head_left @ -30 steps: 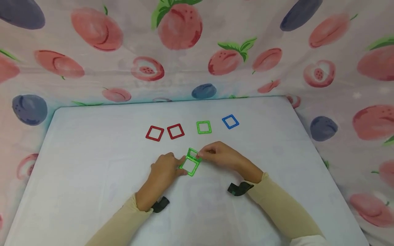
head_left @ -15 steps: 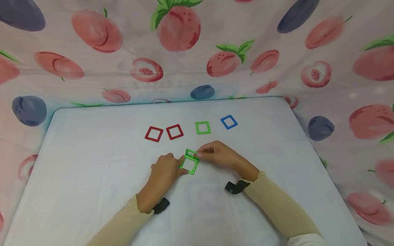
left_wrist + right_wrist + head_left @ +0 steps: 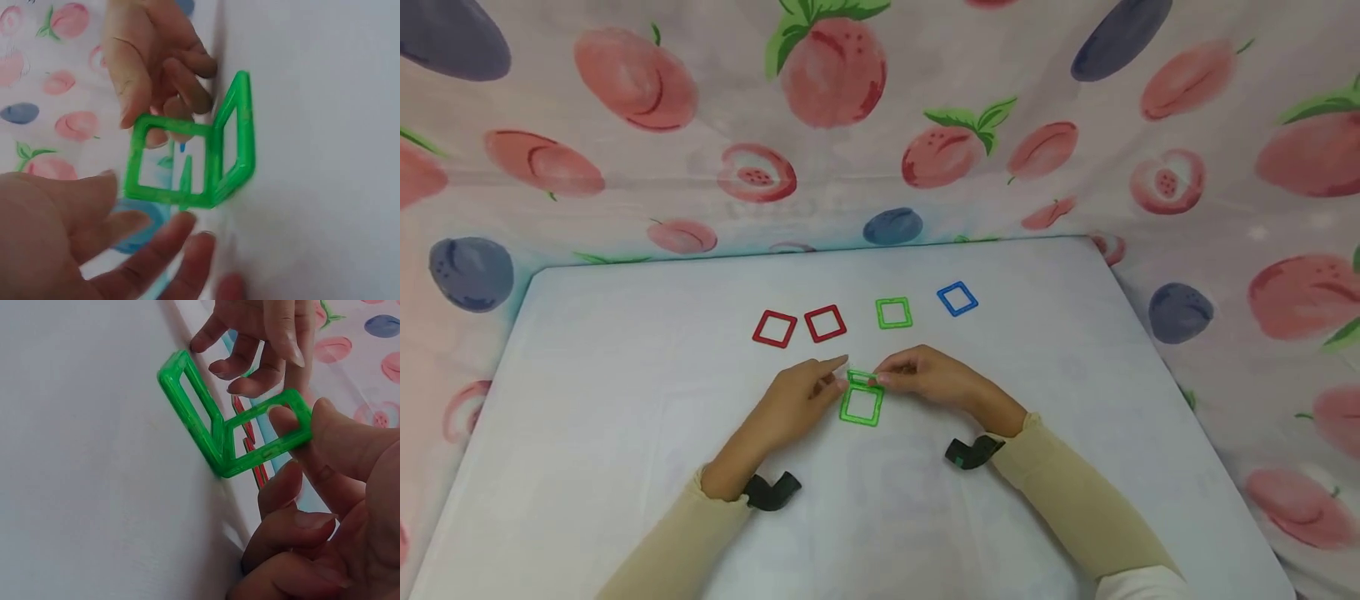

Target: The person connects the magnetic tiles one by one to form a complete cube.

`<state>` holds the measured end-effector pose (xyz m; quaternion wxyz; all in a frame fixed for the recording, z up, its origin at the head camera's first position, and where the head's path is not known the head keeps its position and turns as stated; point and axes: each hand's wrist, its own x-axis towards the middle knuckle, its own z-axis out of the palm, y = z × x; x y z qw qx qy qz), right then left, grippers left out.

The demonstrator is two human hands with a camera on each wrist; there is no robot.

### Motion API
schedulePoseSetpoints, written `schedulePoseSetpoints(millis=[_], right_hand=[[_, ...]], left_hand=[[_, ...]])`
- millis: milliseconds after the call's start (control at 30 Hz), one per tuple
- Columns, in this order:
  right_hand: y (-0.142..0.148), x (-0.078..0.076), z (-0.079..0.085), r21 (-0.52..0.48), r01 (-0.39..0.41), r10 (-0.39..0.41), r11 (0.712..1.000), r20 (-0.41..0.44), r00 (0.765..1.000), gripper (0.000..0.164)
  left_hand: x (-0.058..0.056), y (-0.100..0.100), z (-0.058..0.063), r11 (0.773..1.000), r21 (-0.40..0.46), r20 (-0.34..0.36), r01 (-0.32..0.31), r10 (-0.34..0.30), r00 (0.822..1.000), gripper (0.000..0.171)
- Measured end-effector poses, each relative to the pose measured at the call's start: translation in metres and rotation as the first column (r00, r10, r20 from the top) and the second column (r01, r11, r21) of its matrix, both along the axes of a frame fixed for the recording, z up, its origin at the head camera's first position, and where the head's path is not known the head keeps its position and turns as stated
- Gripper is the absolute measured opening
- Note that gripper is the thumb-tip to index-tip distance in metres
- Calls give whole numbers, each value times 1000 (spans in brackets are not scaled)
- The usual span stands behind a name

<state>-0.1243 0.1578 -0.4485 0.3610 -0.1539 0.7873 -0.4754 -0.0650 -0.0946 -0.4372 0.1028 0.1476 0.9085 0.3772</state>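
Two green square magnetic tiles meet edge to edge in the middle of the table. One, the flat tile [image 3: 859, 422], lies on the white surface. The other, the raised tile [image 3: 269, 450], stands up from its far edge. My right hand [image 3: 936, 379] pinches the raised tile at its right side between thumb and index finger; its other fingers are curled below. My left hand [image 3: 793, 404] is just left of the tiles with fingers spread. In the left wrist view, its fingers [image 3: 156, 256] appear apart from the raised tile and hold nothing.
Beyond the hands lie two red square tiles [image 3: 769, 342], a third green tile [image 3: 895, 326] and a blue tile [image 3: 966, 308], roughly in a row. A fruit-patterned cloth [image 3: 700, 200] hangs behind the white table [image 3: 587, 400].
My left hand has let go of the flat tile and drawn back slightly left, its index finger extending. The raised tile has tipped further upright in my right hand.
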Motion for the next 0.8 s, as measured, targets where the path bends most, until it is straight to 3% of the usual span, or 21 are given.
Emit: schedulePoseSetpoints(millis=[100,267,500,633,800], right_hand=[[1,-1,-3,-11,-19,19,1000,3,1000,21],[2,-1,-6,-24,-33,32,999,-45,998,20],[4,-1,-8,51,81,-73,995,-140,987,27],[8,5,-9,173,106,-60,979,-252,966,22],[8,10,-10,254,95,22,962,-421,907,23]], left_hand=[[-2,-1,-6,997,77,15,16,-17,1000,37],[-2,1,-10,995,96,38,13,-16,999,24],[-2,1,-10,996,90,41,20,-24,999,20],[-1,0,-11,996,89,55,25,-30,998,18],[-2,-1,-11,995,96,78,24,-32,996,14]])
